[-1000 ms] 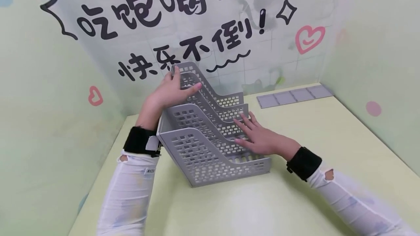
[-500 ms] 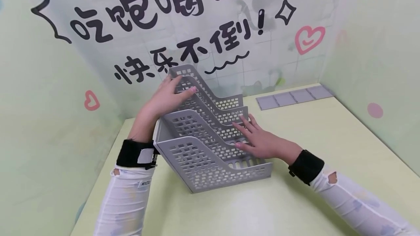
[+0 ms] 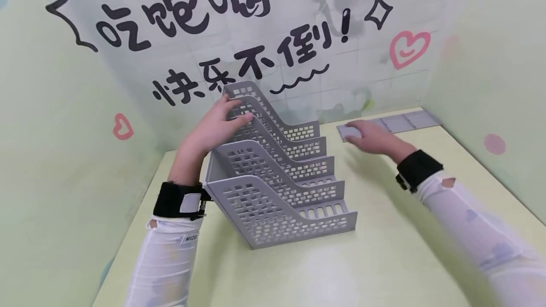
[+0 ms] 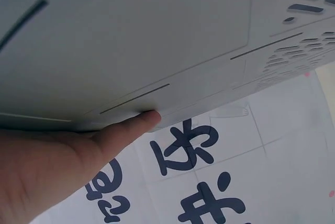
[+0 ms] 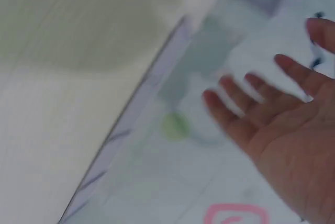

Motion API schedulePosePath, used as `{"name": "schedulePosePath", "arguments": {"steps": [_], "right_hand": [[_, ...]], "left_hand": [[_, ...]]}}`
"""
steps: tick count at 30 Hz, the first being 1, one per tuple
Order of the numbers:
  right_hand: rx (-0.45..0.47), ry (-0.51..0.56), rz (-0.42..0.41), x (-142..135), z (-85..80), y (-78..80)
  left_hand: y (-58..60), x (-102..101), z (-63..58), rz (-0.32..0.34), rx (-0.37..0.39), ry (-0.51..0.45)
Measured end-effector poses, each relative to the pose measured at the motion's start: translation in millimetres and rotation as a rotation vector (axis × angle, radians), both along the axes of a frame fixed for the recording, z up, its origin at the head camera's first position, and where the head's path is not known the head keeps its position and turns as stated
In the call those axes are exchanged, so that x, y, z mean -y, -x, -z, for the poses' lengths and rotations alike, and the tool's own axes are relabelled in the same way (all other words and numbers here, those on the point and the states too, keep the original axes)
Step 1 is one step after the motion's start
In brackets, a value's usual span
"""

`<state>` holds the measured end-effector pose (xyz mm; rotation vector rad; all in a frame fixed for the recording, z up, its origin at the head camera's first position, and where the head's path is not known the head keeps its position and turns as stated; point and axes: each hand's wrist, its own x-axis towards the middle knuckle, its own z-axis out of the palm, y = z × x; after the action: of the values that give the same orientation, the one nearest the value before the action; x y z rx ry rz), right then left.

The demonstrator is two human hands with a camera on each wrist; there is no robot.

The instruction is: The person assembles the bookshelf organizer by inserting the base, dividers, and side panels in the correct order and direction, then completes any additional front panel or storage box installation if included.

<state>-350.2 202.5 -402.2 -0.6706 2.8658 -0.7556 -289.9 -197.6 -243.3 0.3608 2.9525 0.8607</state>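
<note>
A grey plastic magazine file rack [image 3: 298,205] stands on the table, its perforated dividers forming several slots with low fronts to the right. My left hand [image 3: 215,124] holds its tall left side near the back, thumb and forefinger over the upper edges of the dividers. In the left wrist view, one finger [image 4: 128,132] lies along the outside of the smooth panel [image 4: 172,30]; other fingers are hidden. My right hand [image 3: 375,137] is off the rack, in the air with fingers spread and nothing in it. It overlaps the left end of a flat grey strip [image 3: 420,118] in the head view.
The strip, marked off into squares, lies along the back edge of the pale yellow table [image 3: 396,231]. Behind it rises a wall sheet [image 3: 358,67] printed with large black characters and a pink heart. Pale green side walls [image 3: 72,155] enclose the table left and right.
My right hand has left the front edges of the rack's dividers and moved right and back, towards the grey strip. My left hand stays at the rack, which stands about where it was.
</note>
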Motion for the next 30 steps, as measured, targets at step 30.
{"name": "schedulePosePath", "arguments": {"steps": [30], "right_hand": [[0.119, -0.233, 0.058, -62, 11.1, -41.4]], "left_hand": [[-1.0, 2, 2.0, -0.02, 0.008, -0.132]]}}
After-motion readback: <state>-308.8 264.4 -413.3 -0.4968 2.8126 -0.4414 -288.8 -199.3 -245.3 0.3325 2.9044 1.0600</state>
